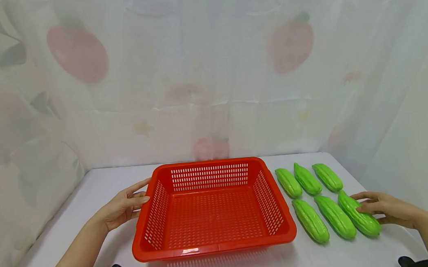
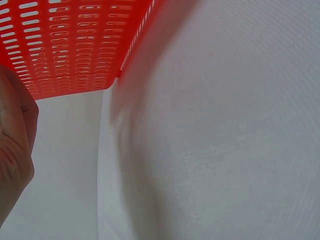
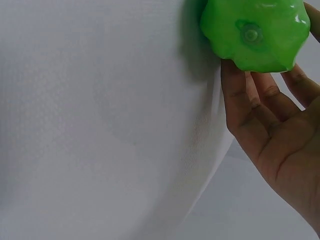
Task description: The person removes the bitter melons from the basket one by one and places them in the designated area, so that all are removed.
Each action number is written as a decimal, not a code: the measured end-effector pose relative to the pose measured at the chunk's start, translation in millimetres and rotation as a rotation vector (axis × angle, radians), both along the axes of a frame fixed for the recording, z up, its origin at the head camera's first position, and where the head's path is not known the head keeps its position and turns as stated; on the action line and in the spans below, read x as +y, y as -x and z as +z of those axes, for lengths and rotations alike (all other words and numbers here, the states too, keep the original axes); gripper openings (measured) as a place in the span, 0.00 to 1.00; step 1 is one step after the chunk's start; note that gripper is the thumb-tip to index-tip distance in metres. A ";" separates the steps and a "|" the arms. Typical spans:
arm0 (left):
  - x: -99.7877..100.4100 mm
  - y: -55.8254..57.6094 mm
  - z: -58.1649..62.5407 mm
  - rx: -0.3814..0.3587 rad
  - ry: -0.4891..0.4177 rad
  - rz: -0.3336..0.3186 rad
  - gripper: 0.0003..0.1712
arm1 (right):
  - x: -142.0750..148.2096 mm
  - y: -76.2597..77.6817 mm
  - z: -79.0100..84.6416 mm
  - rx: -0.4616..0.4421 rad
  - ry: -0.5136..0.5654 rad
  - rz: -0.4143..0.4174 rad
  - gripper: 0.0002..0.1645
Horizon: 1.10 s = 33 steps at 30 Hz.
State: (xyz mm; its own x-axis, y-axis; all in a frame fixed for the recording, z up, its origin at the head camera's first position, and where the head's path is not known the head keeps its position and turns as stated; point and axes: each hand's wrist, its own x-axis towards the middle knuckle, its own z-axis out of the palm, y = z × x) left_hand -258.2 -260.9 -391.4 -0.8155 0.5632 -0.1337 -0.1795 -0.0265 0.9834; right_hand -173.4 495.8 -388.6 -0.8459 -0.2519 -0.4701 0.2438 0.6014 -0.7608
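Observation:
A red plastic basket (image 1: 215,247) with slotted walls stands in the middle of the table, and nothing lies in it. At its left rim, my left hand (image 1: 120,206) holds on with the thumb over the edge; the left wrist view catches this hand (image 2: 12,130) beside the slotted wall. My right hand (image 1: 391,208) grips a glossy, ridged green gourd (image 1: 359,216), the near right one of several. In the right wrist view the gourd's blunt end (image 3: 260,37) faces the camera, with fingers (image 3: 235,90) round its side.
Other green gourds lie in two rows right of the basket, among them a near-left one (image 1: 310,221) and a far-right one (image 1: 328,177). A white cloth covers the table (image 1: 121,245). Pale curtains (image 1: 202,69) with printed fruit hang behind and at both sides.

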 end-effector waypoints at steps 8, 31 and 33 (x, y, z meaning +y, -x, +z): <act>-0.1 -0.2 0.3 -0.002 -0.018 -0.010 0.38 | 2.9 -0.9 1.5 -0.024 0.060 0.022 0.30; -0.7 -0.6 0.8 -0.001 -0.038 -0.022 0.35 | -3.7 -2.1 4.0 -0.011 -0.036 -0.013 0.38; -0.6 -0.7 0.9 -0.002 -0.035 -0.019 0.35 | -3.9 -2.2 4.4 -0.011 -0.036 -0.015 0.38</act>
State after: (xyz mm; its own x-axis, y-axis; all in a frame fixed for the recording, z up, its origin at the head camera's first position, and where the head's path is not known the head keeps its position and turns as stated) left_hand -257.5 -261.6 -390.4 -0.8041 0.5832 -0.1156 -0.1824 -0.0570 0.9816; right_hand -171.1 491.9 -384.1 -0.8442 -0.2224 -0.4876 0.2607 0.6246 -0.7362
